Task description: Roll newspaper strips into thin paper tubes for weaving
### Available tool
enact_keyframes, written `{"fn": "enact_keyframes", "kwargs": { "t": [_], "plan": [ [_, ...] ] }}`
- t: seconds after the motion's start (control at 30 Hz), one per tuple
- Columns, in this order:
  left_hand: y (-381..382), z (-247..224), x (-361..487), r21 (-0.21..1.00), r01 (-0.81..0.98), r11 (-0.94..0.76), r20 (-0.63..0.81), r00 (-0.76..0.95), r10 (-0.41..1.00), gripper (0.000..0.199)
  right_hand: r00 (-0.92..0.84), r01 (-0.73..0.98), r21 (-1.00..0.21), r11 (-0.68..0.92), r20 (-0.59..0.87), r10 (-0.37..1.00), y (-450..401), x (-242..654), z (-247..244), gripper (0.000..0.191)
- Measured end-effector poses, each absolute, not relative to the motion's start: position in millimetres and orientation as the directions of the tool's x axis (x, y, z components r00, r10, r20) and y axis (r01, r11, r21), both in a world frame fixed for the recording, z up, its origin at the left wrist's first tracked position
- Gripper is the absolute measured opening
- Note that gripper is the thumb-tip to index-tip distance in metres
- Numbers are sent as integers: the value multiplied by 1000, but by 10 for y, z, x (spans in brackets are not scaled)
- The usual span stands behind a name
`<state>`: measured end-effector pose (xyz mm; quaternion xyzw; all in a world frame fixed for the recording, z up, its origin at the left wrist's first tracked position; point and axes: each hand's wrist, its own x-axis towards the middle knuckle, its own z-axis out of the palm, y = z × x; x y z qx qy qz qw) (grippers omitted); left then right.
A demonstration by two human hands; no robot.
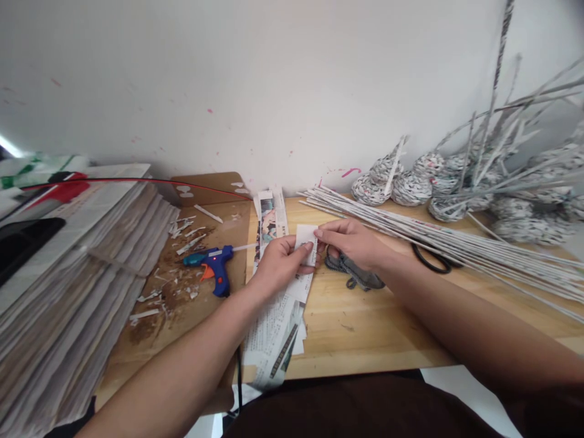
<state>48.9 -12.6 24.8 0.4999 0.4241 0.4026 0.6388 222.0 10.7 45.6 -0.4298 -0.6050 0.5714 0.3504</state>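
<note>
A narrow strip of newspaper point(301, 289) is held up between my two hands over the table. My left hand point(283, 261) pinches it with the thumb across its front, fingers behind. At the strip's upper right edge, my right hand point(344, 240) grips it between thumb and fingertips. Beneath lie more newspaper strips point(269, 331), stretching from the table's front edge toward the wall. A grey cloth-like item with a knitted cord point(362, 274) rests just below my right hand. To the left, a blue glue gun point(221, 271) with an orange trigger lies on brown cardboard.
A tall stack of folded newspapers point(114, 243) fills the left side. Paper scraps point(182, 243) litter the stained cardboard point(237, 237). Long rolled paper sticks point(410, 234) lie across the right, over black scissor-like handles point(431, 260). Woven paper balls point(413, 187) line the wall.
</note>
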Motion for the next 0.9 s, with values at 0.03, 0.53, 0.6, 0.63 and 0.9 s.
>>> {"fn": "enact_keyframes", "kwargs": {
  "t": [0.03,0.53,0.6,0.63,0.9],
  "plan": [
    [-128,249,489,981,-85,173,-138,316,939,31,-383,115,-993,-25,-68,921,108,2221,453,31],
    [-154,275,507,987,-52,150,-126,314,941,33,-301,-50,-993,-105,-85,950,118,2143,317,32],
    [-159,272,504,990,-34,137,-119,316,941,31,-285,-74,-990,-120,-94,954,124,2138,298,32],
    [-161,270,504,991,-26,132,-117,316,941,30,-278,-85,-988,-130,-102,955,127,2136,290,33],
    [-163,245,507,992,-6,128,-119,325,938,27,-246,-114,-983,-147,-115,963,124,2112,272,34]
  ]
}}
